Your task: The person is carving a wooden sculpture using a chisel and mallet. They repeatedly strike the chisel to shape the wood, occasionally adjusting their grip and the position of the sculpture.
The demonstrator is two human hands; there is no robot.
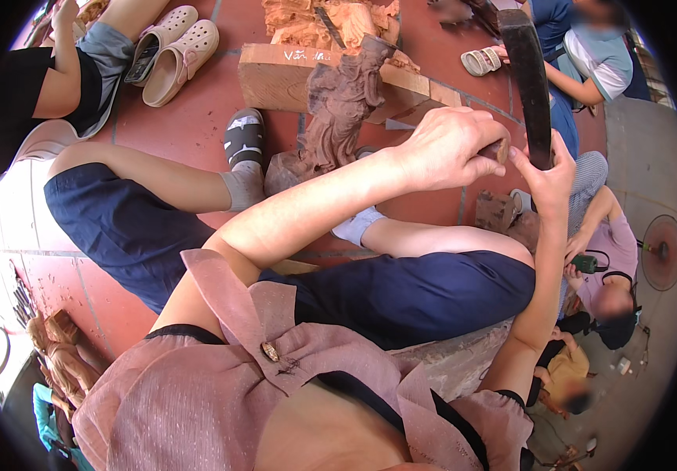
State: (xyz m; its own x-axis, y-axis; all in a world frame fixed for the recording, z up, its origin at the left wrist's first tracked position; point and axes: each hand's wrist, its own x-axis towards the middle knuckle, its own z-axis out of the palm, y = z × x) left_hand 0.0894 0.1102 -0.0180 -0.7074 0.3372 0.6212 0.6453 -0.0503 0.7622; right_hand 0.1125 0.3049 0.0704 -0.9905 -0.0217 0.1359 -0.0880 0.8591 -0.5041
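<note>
Left hand point(456, 149): fingers curled closed round a brown piece point(498, 149), only its end showing. Right hand point(546, 177): raised just beside the left, closed on the lower end of a dark bar point(527, 78), near upright. Carving point(346, 110): brown figure, tilted, between the feet point(244, 145), apart from both hands. Block point(271, 82): pale wood, beyond carving. Floor point(154, 129): red tile.

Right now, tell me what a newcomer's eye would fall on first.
First, the long dark tool gripped in the right hand, at the upper right. Then the brown carved figure near the upper centre, in front of a pale wooden block. Last, the beige clogs at the upper left.
</note>
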